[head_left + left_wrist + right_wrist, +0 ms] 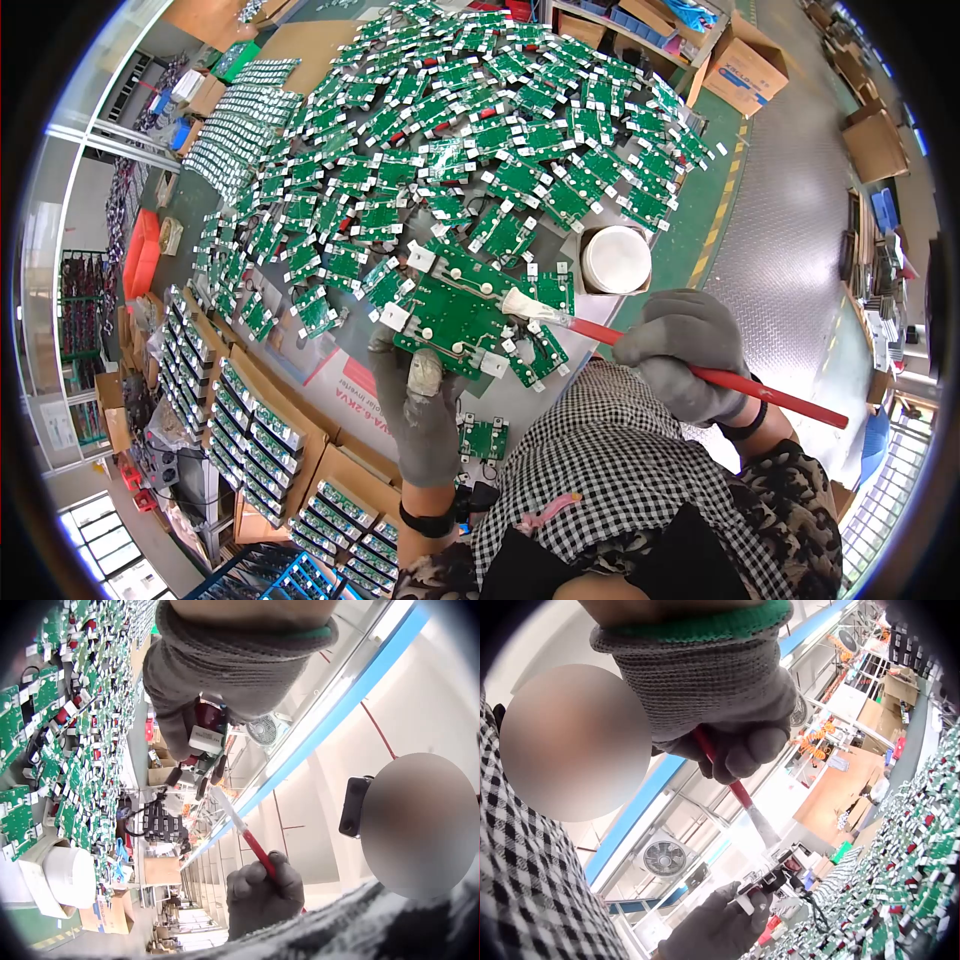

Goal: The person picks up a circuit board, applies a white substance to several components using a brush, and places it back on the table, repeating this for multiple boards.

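In the head view, a gloved left hand [420, 400] grips a green circuit board [450, 310] by its near edge, with the thumb over the edge. White connector blocks stand at the board's corners. The gloved right hand [690, 345] holds a brush by its red handle [770, 393]. Its pale, white-coated bristles [528, 305] overlap the board's right side in this view. From the left wrist, the left hand [217, 675] shows around the board's dark red and white parts [206, 739]. The right wrist view shows the right hand [727, 727] with fingers curled round the brush handle [740, 793].
Many similar boards [440, 160] cover the table beyond the hands. A white round tub [616, 260] sits in a small carton at the right. Trays of parts [255, 440] stand at the left, and an opened cardboard box [745, 70] lies at the far right.
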Demonstrator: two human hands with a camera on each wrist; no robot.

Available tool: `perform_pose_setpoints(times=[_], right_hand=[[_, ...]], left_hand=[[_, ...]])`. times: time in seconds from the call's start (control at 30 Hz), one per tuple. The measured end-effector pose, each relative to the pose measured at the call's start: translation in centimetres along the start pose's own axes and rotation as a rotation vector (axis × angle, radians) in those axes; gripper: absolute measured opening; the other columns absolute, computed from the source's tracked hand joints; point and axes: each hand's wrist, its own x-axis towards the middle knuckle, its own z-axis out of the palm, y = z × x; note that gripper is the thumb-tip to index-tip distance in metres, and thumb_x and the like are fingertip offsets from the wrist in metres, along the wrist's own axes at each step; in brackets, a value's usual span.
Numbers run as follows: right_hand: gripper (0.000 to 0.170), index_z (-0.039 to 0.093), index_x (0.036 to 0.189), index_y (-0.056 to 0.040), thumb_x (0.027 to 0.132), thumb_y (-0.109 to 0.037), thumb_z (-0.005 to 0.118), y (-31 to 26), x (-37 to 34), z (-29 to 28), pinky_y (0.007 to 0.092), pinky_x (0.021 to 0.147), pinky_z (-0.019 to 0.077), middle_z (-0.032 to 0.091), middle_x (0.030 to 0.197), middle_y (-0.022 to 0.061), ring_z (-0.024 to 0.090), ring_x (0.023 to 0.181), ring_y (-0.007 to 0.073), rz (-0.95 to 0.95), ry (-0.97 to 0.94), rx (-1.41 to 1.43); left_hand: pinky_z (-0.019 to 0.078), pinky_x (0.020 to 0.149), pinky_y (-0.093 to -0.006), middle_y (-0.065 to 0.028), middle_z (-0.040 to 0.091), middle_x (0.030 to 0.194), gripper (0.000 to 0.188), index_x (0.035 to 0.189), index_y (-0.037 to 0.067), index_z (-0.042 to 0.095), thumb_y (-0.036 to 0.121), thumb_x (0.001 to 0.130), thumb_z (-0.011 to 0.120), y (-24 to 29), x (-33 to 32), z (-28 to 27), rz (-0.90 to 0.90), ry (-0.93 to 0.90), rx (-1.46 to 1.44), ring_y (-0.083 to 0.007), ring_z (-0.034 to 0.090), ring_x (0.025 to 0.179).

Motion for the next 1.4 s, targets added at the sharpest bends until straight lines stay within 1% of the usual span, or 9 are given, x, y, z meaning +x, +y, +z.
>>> perform_pose_setpoints(times=[0.13,0.37,0.43,0.8,0.97,1.13,1.23,1.37,1.4], right_hand=[[0.015,0.062,0.078,-0.0016,0.065,-0.001,0.055,-0.2,-0.2,-1.1,0.0345,0.047,0.0454,0.058,0.06,0.0076,0.058,0.05,0.0241,0.014,-0.136,-0.01],[0.014,0.063,0.076,-0.0031,0.065,-0.001,0.055,-0.4,0.5,0.1,0.0344,0.047,0.0439,0.057,0.059,0.0067,0.056,0.049,0.0233,-0.054,-0.069,-0.014],[0.014,0.063,0.076,-0.0033,0.065,-0.001,0.055,-0.1,0.9,0.7,0.0345,0.048,0.0437,0.057,0.059,0.0065,0.056,0.049,0.0231,-0.052,-0.125,-0.026],[0.011,0.061,0.078,-0.0015,0.07,-0.004,0.054,0.6,1.5,4.5,0.0355,0.054,0.0457,0.06,0.065,0.0109,0.058,0.056,0.0273,0.088,-0.243,0.072],[0.014,0.061,0.08,-0.0006,0.076,-0.008,0.05,1.7,-0.3,3.7,0.0322,0.054,0.0447,0.058,0.064,0.0101,0.058,0.056,0.0215,0.412,-0.222,0.132],[0.018,0.059,0.083,0.0011,0.081,-0.012,0.048,1.3,-1.2,3.2,0.0251,0.053,0.0426,0.056,0.064,0.0066,0.052,0.057,0.011,0.602,-0.068,0.231],[0.018,0.059,0.082,0.0008,0.081,-0.013,0.049,1.1,-1.5,3.0,0.0253,0.052,0.0423,0.056,0.064,0.0068,0.051,0.056,0.011,0.597,-0.039,0.252],[0.019,0.058,0.08,0.0005,0.082,-0.016,0.05,0.5,-1.8,2.7,0.0254,0.05,0.0404,0.055,0.063,0.0063,0.049,0.054,0.011,0.631,0.023,0.223],[0.02,0.058,0.079,0.0005,0.082,-0.018,0.05,0.5,-1.9,2.7,0.0255,0.05,0.0395,0.054,0.062,0.006,0.048,0.053,0.011,0.644,0.045,0.217]], left_hand=[[0.0482,0.092,-0.0311,-0.0071,0.049,0.127,0.059,0.137,0.005,0.032,0.032,0.091,0.057,0.2,-0.1,-0.8,-0.011,-0.018,-0.016,-0.0176,0.054,0.113],[0.0491,0.091,-0.0313,-0.0079,0.049,0.127,0.058,0.136,0.003,0.032,0.031,0.092,0.056,0.1,0.0,-1.4,0.026,-0.033,-0.02,-0.0179,0.056,0.11],[0.0529,0.077,-0.0272,-0.0071,0.049,0.121,0.066,0.133,0.007,0.032,0.039,0.086,0.064,0.1,-0.3,-1.6,0.024,0.038,-0.015,-0.0161,0.057,0.103],[0.052,0.082,-0.0303,-0.0065,0.051,0.117,0.043,0.132,0.005,0.035,0.025,0.096,0.049,-1.0,-1.1,-5.6,-0.019,0.138,-0.08,-0.0142,0.055,0.102],[0.0522,0.084,-0.0378,-0.0112,0.056,0.114,0.039,0.127,0.006,0.04,0.022,0.094,0.051,-3.4,2.4,-14.7,0.228,0.514,-0.212,-0.0237,0.06,0.1],[0.0535,0.073,-0.0365,-0.0086,0.059,0.089,0.015,0.103,0.006,0.05,0.013,0.089,0.047,-6.6,10.9,-27.5,0.221,0.895,-0.352,-0.0206,0.059,0.075],[0.0497,0.057,-0.0282,-0.0097,0.059,0.096,0.04,0.132,0.013,0.035,0.017,0.093,0.045,-9.3,15.1,-31.7,0.018,1.023,-0.257,-0.0179,0.059,0.07],[0.0441,0.049,-0.0261,-0.0077,0.059,0.096,0.038,0.13,0.014,0.041,0.021,0.093,0.045,-11.9,21.0,-36.1,-0.082,0.807,-0.464,-0.0164,0.059,0.071],[0.0458,0.053,-0.0292,-0.0057,0.06,0.091,0.027,0.117,0.013,0.049,0.022,0.092,0.047,-9.9,21.1,-34.6,-0.172,0.781,-0.114,-0.0169,0.058,0.071]])
